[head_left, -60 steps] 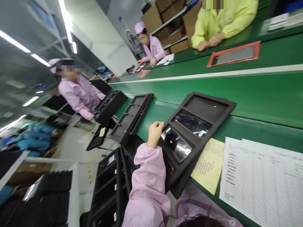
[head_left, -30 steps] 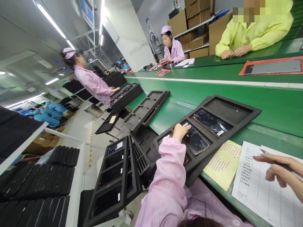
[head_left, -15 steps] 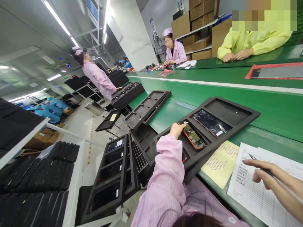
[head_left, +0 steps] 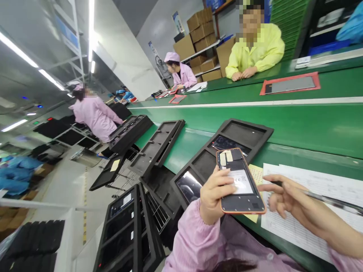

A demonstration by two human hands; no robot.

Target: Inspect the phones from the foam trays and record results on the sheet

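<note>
My left hand [head_left: 217, 194] grips a phone [head_left: 241, 179] with an orange edge, its back towards me. That back is dark, with a white label and pale tape pieces. My right hand [head_left: 299, 204] has a pen [head_left: 323, 197] tucked between its fingers. Its fingertips are close to the phone's right edge; whether they touch it I cannot tell. Behind the phone, a black foam tray [head_left: 204, 165] holds one phone [head_left: 189, 186] in a near compartment and another phone [head_left: 231, 145] farther along. Lined paper sheets [head_left: 314, 179] lie beneath my right hand, beside a yellow dotted sheet [head_left: 256, 174].
More black trays [head_left: 154, 145] rest along the green bench [head_left: 300, 130] to the left. A tray of phones [head_left: 119, 230] stands lower, by a wire cart [head_left: 159, 215]. Across the bench are a person in yellow [head_left: 255, 49] and others in pink. A red-edged panel [head_left: 292, 84] lies opposite.
My left hand has lifted the orange-edged phone out of the tray and turned its back towards me. My right hand has moved left towards it, pen still held. The view has swung right.
</note>
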